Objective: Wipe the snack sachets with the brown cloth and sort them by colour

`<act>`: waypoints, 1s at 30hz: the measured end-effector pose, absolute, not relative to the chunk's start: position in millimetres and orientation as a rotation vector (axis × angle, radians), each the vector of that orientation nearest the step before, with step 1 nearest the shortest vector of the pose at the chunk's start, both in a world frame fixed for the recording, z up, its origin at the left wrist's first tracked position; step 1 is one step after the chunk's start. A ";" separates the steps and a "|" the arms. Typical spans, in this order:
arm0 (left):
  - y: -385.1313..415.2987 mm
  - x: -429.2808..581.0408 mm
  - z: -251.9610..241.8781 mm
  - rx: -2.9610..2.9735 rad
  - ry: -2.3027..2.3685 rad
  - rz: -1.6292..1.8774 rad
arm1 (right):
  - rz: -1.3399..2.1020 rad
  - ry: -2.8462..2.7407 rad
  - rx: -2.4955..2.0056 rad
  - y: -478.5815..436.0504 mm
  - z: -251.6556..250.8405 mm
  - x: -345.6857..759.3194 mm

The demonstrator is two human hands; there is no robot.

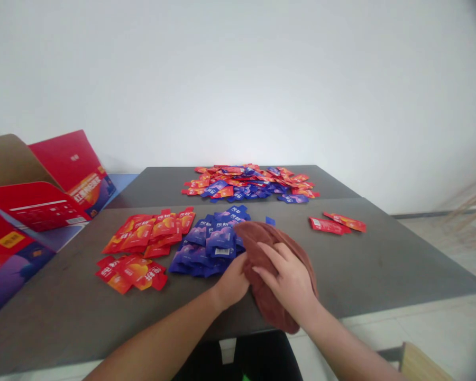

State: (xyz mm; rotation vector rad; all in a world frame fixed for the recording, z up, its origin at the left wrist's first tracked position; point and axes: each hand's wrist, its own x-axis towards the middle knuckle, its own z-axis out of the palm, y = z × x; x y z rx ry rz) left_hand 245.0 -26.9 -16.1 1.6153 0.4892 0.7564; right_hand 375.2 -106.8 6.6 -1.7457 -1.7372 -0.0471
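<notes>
L grip [233, 283] & R grip [292, 276] closed on brown cloth [270, 306], prob. to steady it; blue pkts [212, 243] just beyond L grip.

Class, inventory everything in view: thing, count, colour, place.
Red sachets: many, red, table's left
Blue sachets: many, blue, table's middle
Mixed sachets: many, red and blue, table's back
Loose sachets: several, red, table's right
Fabric item: one, brown, table's near edge
Table: one, dark, centre
Packaging: unclear count, red, left
Surface: one, blue, behind packaging
Wall: one, white, background
Floor: one, pale, below
Wooden pieces: unclear count, tan, right
Clothing: unclear count, black, bottom centre
Left hand: one, bare, fabric item's left
Right hand: one, bare, on fabric item
</notes>
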 end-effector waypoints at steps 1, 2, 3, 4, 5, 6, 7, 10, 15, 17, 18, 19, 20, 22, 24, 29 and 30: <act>-26.8 244.0 -14.4 1.683 0.507 0.737 | -0.077 -1.683 -1.816 -98.4 6.5 381.1; -26.7 243.0 -12.0 1.751 0.528 0.709 | -0.106 -1.613 -1.888 -89.3 6.2 390.3; -26.6 241.9 -9.2 1.808 0.553 0.685 | -0.119 -1.550 -1.955 -80.3 5.6 402.1; -26.2 240.6 -6.2 1.852 0.582 0.671 | -0.112 -1.501 -2.027 -71.9 4.6 415.3; -25.4 239.2 -3.2 1.869 0.606 0.678 | -0.100 -1.467 -2.097 -64.6 3.1 428.6; -23.8 237.6 -0.2 1.856 0.622 0.714 | -0.092 -1.441 -2.149 -58.7 1.0 441.1; -21.2 235.6 2.5 1.832 0.637 0.774 | -0.089 -1.408 -2.191 -54.3 -1.7 451.8; -6.6 227.0 10.0 1.843 0.785 1.050 | -0.049 -1.332 -2.198 -48.6 -11.9 469.5; 27.2 209.0 19.1 2.194 1.281 1.106 | 0.048 -1.316 -2.106 -49.6 -24.5 467.6; 35.2 204.6 19.0 2.292 1.516 0.903 | 0.067 -1.313 -2.104 -50.0 -25.9 466.3; 37.2 203.5 17.8 2.321 1.629 0.788 | 0.076 -1.306 -2.104 -50.1 -26.1 466.3; 38.0 203.1 16.0 2.338 1.727 0.690 | 0.084 -1.299 -2.104 -50.2 -26.2 466.5; 38.0 203.5 13.8 2.350 1.801 0.622 | 0.092 -1.290 -2.104 -50.3 -26.2 466.9; 36.6 205.4 9.0 2.387 1.863 0.607 | 0.104 -1.282 -2.100 -50.7 -26.3 467.6; 35.3 208.3 5.0 2.468 1.801 0.696 | 0.109 -1.285 -2.091 -50.9 -26.8 467.9; 34.9 214.2 -0.5 2.602 1.450 0.759 | 0.107 -1.281 -2.113 -50.1 -28.2 468.4; 34.5 215.1 -1.5 2.603 1.419 0.762 | 0.105 -1.281 -2.114 -49.7 -28.4 468.7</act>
